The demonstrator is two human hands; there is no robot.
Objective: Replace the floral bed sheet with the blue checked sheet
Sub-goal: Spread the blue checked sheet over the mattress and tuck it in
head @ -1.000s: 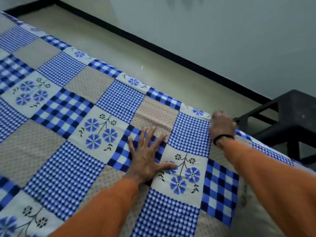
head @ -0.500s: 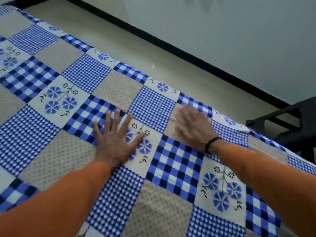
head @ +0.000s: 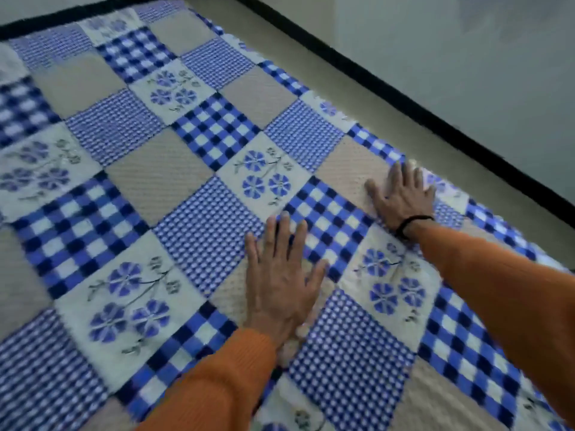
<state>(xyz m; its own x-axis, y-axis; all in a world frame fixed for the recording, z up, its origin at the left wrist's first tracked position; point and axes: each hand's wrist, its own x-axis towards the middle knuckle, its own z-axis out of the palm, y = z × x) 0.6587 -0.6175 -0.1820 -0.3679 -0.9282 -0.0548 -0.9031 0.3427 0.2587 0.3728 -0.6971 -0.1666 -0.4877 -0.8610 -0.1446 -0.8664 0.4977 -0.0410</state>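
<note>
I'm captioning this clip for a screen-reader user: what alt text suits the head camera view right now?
Both hands lie flat, fingers spread, on the blue checked sheet covering the bed: the left hand nearer the camera, the right hand by the far edge. Orange sleeves cover both arms, and pale floor runs alongside.

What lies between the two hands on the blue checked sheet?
Head view: only sheet. The left hand and right hand press flat on the blue checked sheet; a bold-check patch spans the gap.

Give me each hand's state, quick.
Left hand: open, flat on the checked sheet.
Right hand: open, fingers spread, flat near the sheet's edge.
</note>
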